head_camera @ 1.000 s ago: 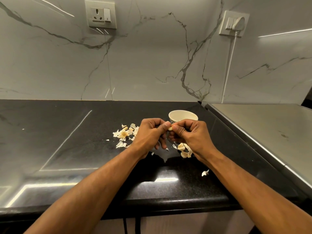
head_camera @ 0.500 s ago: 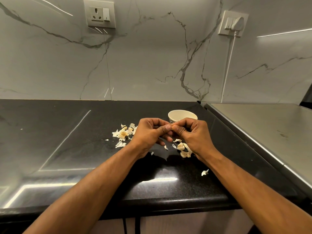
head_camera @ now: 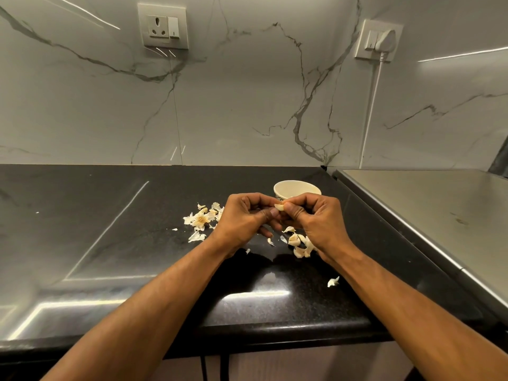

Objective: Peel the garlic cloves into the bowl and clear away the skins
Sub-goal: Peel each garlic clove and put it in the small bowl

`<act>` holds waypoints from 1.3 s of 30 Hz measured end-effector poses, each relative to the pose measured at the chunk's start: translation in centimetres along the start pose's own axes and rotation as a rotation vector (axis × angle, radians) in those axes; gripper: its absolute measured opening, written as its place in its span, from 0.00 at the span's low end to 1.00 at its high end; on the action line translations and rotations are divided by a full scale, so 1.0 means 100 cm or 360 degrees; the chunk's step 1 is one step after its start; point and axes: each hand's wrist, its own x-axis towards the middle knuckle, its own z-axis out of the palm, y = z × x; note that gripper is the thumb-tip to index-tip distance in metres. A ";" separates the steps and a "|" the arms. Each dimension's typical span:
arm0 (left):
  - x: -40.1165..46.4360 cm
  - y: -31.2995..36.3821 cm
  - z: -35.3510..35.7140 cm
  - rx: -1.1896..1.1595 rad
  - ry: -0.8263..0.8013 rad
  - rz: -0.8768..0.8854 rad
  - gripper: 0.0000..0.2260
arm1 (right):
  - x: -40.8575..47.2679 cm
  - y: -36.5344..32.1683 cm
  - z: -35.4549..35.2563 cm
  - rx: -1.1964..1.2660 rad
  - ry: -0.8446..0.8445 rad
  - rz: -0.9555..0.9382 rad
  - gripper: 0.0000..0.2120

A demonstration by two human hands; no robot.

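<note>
Both my hands meet above black counter [head_camera: 137,243]. My left hand [head_camera: 243,221] and my right hand [head_camera: 316,220] pinch one garlic clove [head_camera: 279,207] between thumbs and fingertips, other fingers curled. Bowl [head_camera: 297,189] just beyond my right knuckles, upright on counter. Skins [head_camera: 202,220] heaped left of my left hand. More skins [head_camera: 299,243] under my right wrist. Single flake [head_camera: 333,281] nearer me, beside right forearm.

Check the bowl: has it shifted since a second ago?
No. The bowl sits in the same spot beside the steel counter edge, behind both hands.
</note>
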 end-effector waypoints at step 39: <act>-0.002 0.002 -0.002 0.0096 0.0141 -0.0060 0.02 | 0.004 0.012 0.001 -0.0387 -0.0109 -0.0374 0.04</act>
